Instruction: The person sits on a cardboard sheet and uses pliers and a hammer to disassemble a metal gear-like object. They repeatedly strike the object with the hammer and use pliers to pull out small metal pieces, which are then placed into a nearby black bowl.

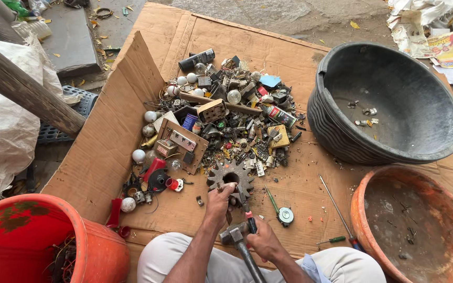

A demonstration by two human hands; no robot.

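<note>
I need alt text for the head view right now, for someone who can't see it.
Seated on cardboard, a person grips a hammer in the right hand while the left hand touches a rusty toothed gear at the edge of a scrap pile. A black tub, an orange basin and a red bucket surround them.

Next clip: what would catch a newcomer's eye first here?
The heap of small scrap parts piled mid-cardboard, with a big toothed gear at its near edge. Just below, the left hand and right hand work over a hammer. A black tub sits right.
</note>
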